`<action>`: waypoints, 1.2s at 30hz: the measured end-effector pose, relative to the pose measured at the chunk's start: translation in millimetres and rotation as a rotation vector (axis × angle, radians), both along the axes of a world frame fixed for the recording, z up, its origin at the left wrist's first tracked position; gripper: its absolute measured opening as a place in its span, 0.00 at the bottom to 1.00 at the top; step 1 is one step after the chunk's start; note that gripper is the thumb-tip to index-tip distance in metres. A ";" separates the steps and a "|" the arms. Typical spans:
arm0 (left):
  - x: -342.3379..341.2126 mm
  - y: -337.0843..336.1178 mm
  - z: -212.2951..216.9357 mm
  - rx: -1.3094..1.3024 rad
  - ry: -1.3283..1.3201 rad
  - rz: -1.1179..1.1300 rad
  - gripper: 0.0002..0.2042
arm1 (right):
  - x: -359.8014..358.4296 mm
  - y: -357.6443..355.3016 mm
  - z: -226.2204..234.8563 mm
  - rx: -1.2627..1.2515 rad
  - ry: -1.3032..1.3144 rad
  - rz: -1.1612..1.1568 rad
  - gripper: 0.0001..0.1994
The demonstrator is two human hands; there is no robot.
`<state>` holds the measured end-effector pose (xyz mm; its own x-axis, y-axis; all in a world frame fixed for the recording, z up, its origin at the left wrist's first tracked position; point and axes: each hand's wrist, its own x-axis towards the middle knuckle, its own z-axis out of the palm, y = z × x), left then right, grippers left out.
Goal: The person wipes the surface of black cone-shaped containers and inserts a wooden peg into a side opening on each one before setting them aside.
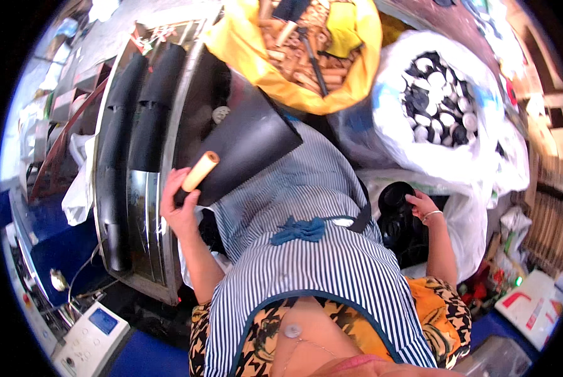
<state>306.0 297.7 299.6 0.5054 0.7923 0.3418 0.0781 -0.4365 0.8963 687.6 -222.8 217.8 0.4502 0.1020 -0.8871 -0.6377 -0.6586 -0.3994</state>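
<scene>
My left hand (179, 200) is closed around a short tan tube (201, 171) with a hole in its end. Beneath that tube a smooth, slightly curved black sheet (250, 147) slants over the lap of my striped apron; its near corner meets my left fingers. Over on the right, my right hand (424, 206) pinches the rim of a round black cap (394, 196) between thumb and fingers. More shiny black pieces (402, 229) lie in the white bag below it, partly hidden.
A yellow sack (231, 41) of tan tubes stands ahead. Right of it, a white bag (391, 119) holds black and white round pieces. On the left, a metal-framed tray (174, 135) carries black curved sheets (115, 138). A white device (93, 336) with a blue screen sits lower left.
</scene>
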 end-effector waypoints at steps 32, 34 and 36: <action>-5.5 40.1 107.0 -0.689 -0.019 -0.074 0.17 | -91.0 359.6 165.3 1.583 -1.175 0.872 0.29; 13.4 8.6 121.0 -0.151 0.054 0.127 0.12 | -85.4 380.0 159.3 1.432 -0.554 0.583 0.28; 26.9 -20.8 141.4 0.607 0.257 -0.125 0.12 | -79.6 413.5 141.7 1.310 0.333 0.040 0.24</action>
<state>332.9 276.9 441.1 0.7058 0.4274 0.5650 0.1723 -0.8772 0.4482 608.0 190.7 359.5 0.2113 0.9580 -0.1939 -0.8159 0.0637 -0.5746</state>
